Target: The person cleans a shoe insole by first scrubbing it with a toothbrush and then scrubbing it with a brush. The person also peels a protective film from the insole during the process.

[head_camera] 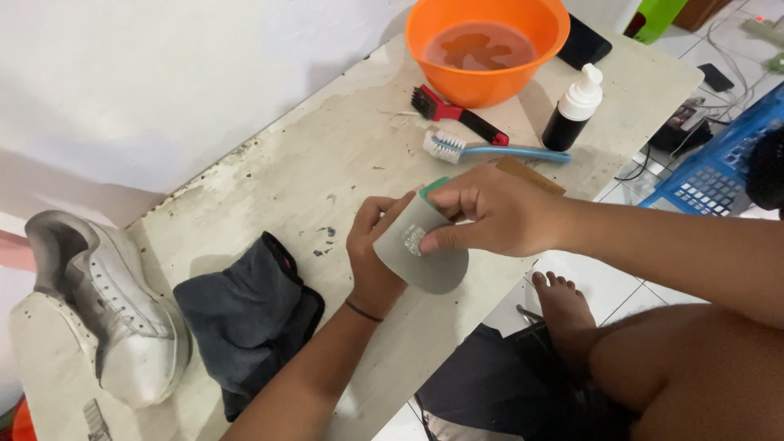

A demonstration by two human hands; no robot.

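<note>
Gripping 1 grey insole (425,260), both hands (490,214) clamp it; 2 brushes (461,114), 1 sneaker (114,318) nearby.

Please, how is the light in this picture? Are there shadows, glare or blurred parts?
Head view: soft, even indoor light; the orange bowl throws a faint shadow on the wall, the white shoe a darker one. No strong glare. The left hand, right hand and grey insole look sharp; the picture's edges bend slightly.

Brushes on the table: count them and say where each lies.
2. The red-and-black brush lies beside the orange bowl; the blue toothbrush lies just nearer, by the black bottle. Others may be hidden.
</note>
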